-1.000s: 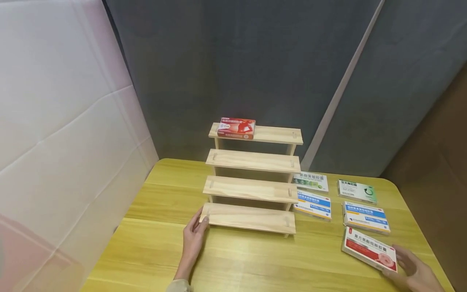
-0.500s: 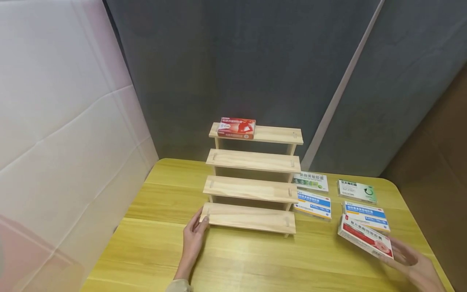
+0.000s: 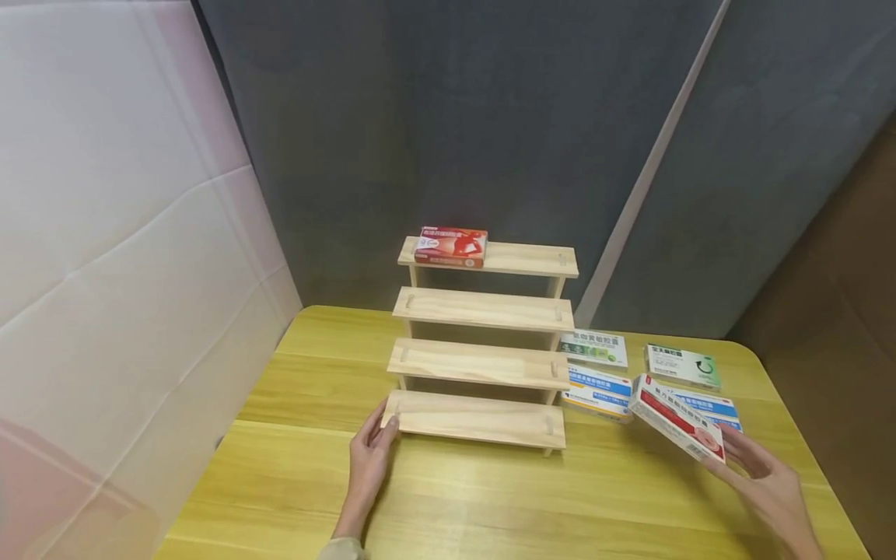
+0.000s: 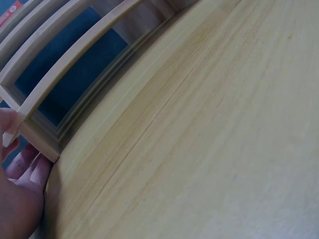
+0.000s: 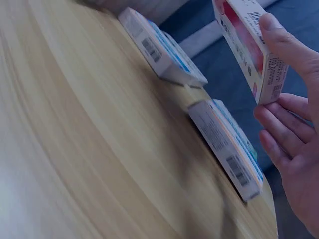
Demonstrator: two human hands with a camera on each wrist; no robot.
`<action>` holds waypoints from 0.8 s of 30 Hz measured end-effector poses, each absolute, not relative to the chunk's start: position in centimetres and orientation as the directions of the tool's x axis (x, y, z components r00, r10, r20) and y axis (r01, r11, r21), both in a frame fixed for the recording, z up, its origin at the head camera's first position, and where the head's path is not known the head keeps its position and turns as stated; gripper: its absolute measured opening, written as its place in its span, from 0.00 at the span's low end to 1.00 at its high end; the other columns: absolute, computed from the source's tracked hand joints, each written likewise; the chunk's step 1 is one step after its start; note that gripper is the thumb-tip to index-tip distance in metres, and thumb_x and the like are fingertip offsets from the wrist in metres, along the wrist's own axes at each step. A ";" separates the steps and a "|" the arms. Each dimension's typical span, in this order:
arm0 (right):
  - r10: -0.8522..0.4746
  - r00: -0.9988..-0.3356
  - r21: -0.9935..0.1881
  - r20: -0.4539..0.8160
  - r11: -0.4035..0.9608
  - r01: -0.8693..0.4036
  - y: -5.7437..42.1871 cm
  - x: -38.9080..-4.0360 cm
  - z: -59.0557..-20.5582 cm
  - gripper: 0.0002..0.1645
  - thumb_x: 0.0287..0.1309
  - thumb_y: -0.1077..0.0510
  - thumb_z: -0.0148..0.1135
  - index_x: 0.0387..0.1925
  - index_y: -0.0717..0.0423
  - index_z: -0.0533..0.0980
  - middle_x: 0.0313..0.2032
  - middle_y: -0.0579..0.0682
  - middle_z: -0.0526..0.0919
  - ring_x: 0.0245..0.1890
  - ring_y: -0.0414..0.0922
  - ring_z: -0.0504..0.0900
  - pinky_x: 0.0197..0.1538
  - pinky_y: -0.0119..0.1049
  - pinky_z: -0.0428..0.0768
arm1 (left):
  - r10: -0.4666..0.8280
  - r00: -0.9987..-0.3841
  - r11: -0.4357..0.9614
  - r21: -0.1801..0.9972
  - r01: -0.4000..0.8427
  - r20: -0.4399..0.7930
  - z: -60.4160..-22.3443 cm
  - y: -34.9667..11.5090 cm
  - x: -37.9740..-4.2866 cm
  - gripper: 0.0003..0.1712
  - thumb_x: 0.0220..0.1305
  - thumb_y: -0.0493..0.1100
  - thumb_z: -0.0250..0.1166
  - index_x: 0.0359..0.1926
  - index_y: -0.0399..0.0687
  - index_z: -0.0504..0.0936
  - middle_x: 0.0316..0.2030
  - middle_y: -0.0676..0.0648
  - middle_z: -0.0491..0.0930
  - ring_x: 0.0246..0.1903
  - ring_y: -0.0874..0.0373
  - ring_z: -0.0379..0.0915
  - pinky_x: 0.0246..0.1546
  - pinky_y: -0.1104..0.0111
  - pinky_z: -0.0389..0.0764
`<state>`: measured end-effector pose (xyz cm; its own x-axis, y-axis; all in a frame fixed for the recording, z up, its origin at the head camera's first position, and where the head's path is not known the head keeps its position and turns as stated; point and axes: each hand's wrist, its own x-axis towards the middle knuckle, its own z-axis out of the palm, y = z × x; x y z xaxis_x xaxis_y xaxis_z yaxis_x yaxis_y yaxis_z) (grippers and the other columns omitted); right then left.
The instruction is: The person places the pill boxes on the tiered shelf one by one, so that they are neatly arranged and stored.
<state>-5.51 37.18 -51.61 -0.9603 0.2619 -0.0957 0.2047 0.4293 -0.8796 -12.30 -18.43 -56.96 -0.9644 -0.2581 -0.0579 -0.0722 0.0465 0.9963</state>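
A white and red medicine box is tilted in the air, pinched at its right end by my right hand. In the right wrist view the thumb presses one edge of the medicine box and the fingers support the other side, above the table. My left hand grips the left end of the lowest step of a four-tier wooden rack. The left wrist view shows that hand at the rack's corner. On the top step lies a red medicine box.
Right of the rack, two blue and white boxes lie on the wooden table, the right one partly covered by the held box. Behind them are two green and white boxes. A dark curtain hangs behind.
My right hand has lifted the white and red box off the table and carried it up and left, toward the rack. My left hand stays on the lowest step.
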 end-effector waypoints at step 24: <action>0.520 -0.832 -0.981 0.192 0.101 -0.163 30.2 -9.8 -50.1 0.43 0.44 0.80 0.73 0.65 0.62 0.75 0.47 0.33 0.87 0.48 0.29 0.84 0.48 0.15 0.81 | -0.248 -0.968 0.024 0.999 -0.043 -0.036 -56.9 -18.3 -12.1 0.30 0.75 0.42 0.60 0.73 0.38 0.67 0.73 0.33 0.64 0.61 0.52 0.75 0.53 0.82 0.81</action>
<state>-9.82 30.23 -50.14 -0.8322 0.5201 0.1920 -0.1635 0.1006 -0.9814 -12.07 -18.33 -56.88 -0.9681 -0.2478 -0.0359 -0.0432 0.0244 0.9988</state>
